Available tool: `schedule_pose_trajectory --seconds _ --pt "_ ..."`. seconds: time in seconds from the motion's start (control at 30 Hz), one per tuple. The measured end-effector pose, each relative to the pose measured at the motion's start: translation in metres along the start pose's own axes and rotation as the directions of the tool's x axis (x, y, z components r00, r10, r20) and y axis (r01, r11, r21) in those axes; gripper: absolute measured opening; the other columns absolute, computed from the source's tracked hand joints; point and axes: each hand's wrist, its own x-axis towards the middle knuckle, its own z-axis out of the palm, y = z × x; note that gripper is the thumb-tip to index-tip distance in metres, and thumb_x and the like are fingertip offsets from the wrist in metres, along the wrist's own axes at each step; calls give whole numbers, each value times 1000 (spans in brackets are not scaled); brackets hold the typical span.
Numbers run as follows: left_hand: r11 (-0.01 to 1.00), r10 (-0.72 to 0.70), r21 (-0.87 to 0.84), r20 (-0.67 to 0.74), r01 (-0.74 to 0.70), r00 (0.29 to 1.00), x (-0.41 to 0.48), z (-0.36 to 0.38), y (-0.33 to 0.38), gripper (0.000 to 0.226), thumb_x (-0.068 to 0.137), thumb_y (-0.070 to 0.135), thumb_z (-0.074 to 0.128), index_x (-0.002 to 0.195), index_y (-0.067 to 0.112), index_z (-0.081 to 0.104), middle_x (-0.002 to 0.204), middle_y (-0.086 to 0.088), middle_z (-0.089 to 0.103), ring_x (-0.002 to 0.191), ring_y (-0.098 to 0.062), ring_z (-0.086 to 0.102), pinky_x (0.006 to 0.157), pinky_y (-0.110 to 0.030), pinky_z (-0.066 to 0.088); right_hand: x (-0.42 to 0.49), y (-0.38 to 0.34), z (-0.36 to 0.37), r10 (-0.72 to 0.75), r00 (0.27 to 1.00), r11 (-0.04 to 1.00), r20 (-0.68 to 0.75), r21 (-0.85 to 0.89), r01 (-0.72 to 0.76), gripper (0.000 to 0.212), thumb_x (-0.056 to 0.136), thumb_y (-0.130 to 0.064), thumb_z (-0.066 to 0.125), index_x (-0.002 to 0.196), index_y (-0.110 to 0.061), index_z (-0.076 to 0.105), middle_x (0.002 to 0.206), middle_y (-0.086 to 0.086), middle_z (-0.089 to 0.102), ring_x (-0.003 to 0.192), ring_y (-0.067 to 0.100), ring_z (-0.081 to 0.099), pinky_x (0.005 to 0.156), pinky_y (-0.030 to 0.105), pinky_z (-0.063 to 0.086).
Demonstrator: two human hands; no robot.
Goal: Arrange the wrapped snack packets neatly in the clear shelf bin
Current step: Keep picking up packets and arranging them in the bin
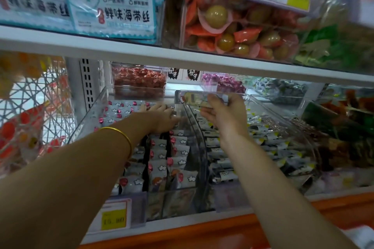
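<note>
A clear shelf bin [93, 113] holds rows of white snack packets [178, 162] with pink and red marks, standing on edge. My left hand [162, 119] reaches deep into the bin and rests palm down on the packets at the back, fingers spread flat. My right hand [224, 115] hovers above the divider wall between this bin and its right-hand neighbour, gripping a small wrapped packet [194, 99] with yellow and red print between thumb and fingers. A gold bangle sits on my left wrist.
A neighbouring clear bin [263, 147] on the right holds white-and-black packets with yellow corners. Smaller bins of red [139, 81] and purple [222, 83] sweets stand behind. A white shelf board [141, 50] hangs low overhead. A yellow price tag [114, 219] hangs at the front.
</note>
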Motion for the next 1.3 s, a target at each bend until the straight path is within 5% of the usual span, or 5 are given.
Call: schedule_pose_trajectory --seconds 0.17,0.37,0.87,1.03,1.3 --pt "995 96 9 -12 -96 995 -15 -10 6 50 100 45 14 136 23 40 149 -5 33 138 -23 23 108 -48 10 23 8 23 -240 968 913 75 -321 251 16 88 -5 60 100 0 50 93 7 57 92 35 62 85 48 53" --pt "991 118 60 7 -118 993 -27 -14 5 48 99 38 14 140 25 35 153 -3 26 140 -29 17 111 -56 10 58 17 46 -463 823 607 329 -558 565 28 83 0 63 109 1 55 92 1 51 84 13 49 64 11 32" --pt "993 92 -68 -99 -99 991 -59 -12 2 55 97 49 17 147 27 22 157 0 15 145 -19 -1 114 -52 -1 96 29 81 -43 713 -294 700 -691 660 25 81 -25 70 102 -12 67 122 15 55 118 35 45 92 37 41" --pt "999 28 -27 -51 -30 998 -72 -5 -7 65 94 55 14 149 22 7 158 -2 -2 144 -18 -11 115 -52 -5 112 40 90 171 821 -91 544 -821 563 41 86 -15 50 126 -4 53 141 21 34 130 40 31 101 42 31" --pt "1000 19 -24 -45 -20 999 -82 -10 -4 64 95 54 11 149 21 8 158 0 -2 144 -15 -10 112 -51 -9 101 39 84 105 775 -312 623 -719 621 35 88 -3 50 121 -11 60 132 20 41 118 44 40 93 40 40"
